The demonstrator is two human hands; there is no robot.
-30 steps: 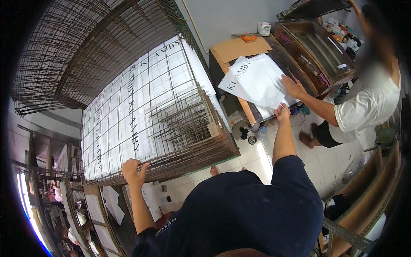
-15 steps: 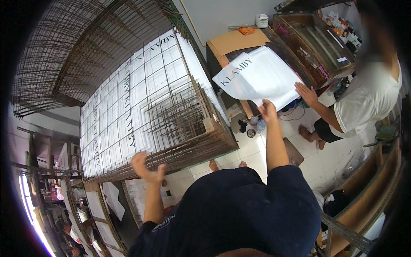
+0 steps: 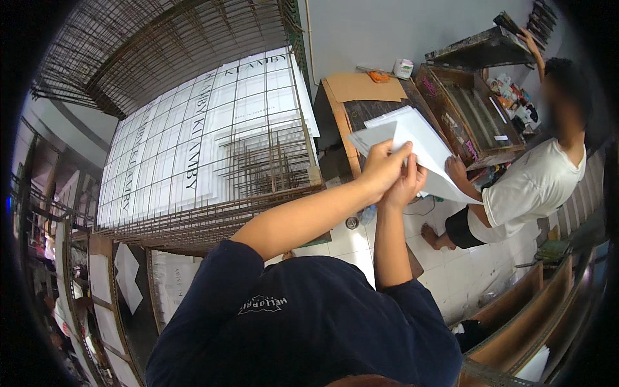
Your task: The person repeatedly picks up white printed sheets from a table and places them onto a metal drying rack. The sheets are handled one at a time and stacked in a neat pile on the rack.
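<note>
A thin white sheet [image 3: 429,151] bends upward over the dark work table, its near corner at my hands. My left hand [image 3: 385,169] reaches across from the left and is closed on that corner. Right beside it, touching, my right hand [image 3: 406,186] has its fingers pinched on the same edge. The sheet's far part rests on other white sheets [image 3: 393,116] on the table. A co-worker's hand [image 3: 456,170] is at the sheet's right side. How my fingertips meet the sheet is partly hidden.
On the left, a wire drying rack [image 3: 213,174] holds printed white sheets under raised wire shelves. Brown cardboard [image 3: 364,88] and an orange tool [image 3: 378,77] lie on the table. A co-worker [image 3: 535,180] stands at right, one hand on a raised frame [image 3: 480,48] above a wooden box.
My left hand has swung from beside the rack to the sheet, meeting my right hand. The sheet's near part has lifted and curled. The co-worker's other arm now reaches up to the raised frame.
</note>
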